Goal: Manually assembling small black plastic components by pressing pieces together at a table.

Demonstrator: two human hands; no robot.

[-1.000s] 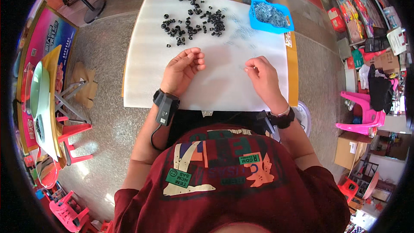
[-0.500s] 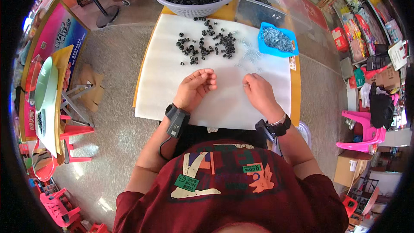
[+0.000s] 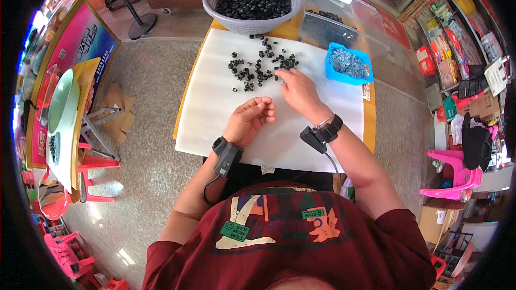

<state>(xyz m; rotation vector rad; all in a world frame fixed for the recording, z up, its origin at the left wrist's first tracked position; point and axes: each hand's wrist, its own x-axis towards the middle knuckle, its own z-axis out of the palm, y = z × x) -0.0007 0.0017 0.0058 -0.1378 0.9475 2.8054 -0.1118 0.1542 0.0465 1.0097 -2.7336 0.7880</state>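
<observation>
**Right hand reaching out to the pile of black rings**

The small black rings (image 3: pixel 257 67) are lying scattered on the far part of the white sheet (image 3: pixel 215 113), just near of the grey basket (image 3: pixel 252 0) heaped with more of the same. The right hand (image 3: pixel 298 91) is now stretching forward, its fingertips touching the right edge of the scatter; the fingers are drawn together as if pinching, though whether a ring is already between them I cannot tell. A second ago this hand was resting back near the body, well apart from the pile, so it appears to be going for a fresh piece. The left hand (image 3: pixel 250 118) is staying near the middle of the sheet, palm turned up and fingers curled loosely inward; it is too small to tell whether anything is lying in it. Both wrists are wearing black strapped devices. To the right of the scatter a blue tray (image 3: pixel 348 64) is holding small shiny metal bits, and a clear plastic box (image 3: pixel 344 21) is sitting beyond it.
</observation>
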